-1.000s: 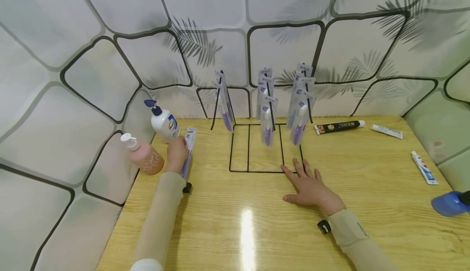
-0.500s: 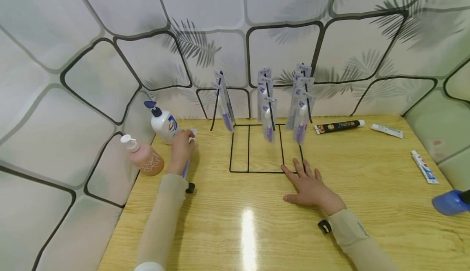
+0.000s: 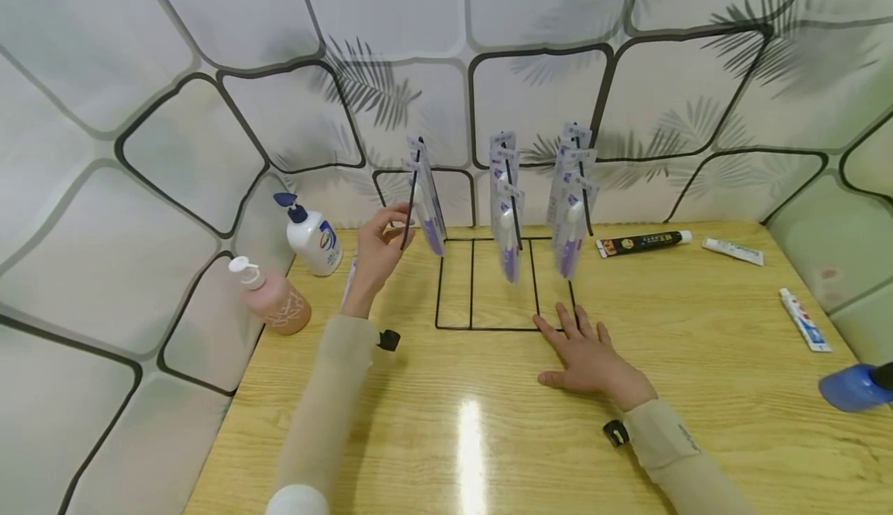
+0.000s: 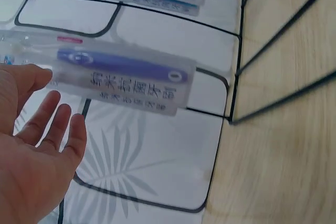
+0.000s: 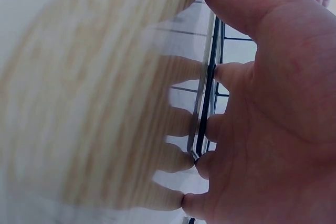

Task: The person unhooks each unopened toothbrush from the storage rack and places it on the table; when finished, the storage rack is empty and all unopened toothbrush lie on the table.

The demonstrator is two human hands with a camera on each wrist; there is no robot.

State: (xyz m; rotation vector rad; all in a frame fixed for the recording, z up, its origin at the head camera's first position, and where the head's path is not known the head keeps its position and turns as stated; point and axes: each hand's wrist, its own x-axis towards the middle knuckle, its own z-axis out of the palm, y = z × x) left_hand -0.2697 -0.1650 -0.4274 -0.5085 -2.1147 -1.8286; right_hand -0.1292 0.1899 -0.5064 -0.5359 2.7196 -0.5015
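My left hand [image 3: 380, 251] is beside the left prong of a black wire rack [image 3: 471, 282], close to the packaged toothbrushes [image 3: 429, 216] hanging there. In the left wrist view the thumb and index finger overlap the end of a purple toothbrush pack [image 4: 126, 72]; whether they touch it I cannot tell. The other fingers are loosely bent, with nothing in them. My right hand [image 3: 589, 360] lies spread on the table, fingertips at the rack's front base wire. Another packaged toothbrush [image 3: 350, 274] lies on the table, partly hidden behind my left hand.
More toothbrush packs hang on the middle prong [image 3: 508, 220] and right prong [image 3: 570, 220]. Left stand a white pump bottle [image 3: 314, 242] and a pink one [image 3: 277, 302]. Right lie a black toothpaste tube [image 3: 645, 243], two white tubes [image 3: 734, 251] [image 3: 805, 321] and a blue bottle [image 3: 853, 388].
My left hand has left the toothbrush pack on the table and moved right and up to the left prong. My right hand has stayed in place.
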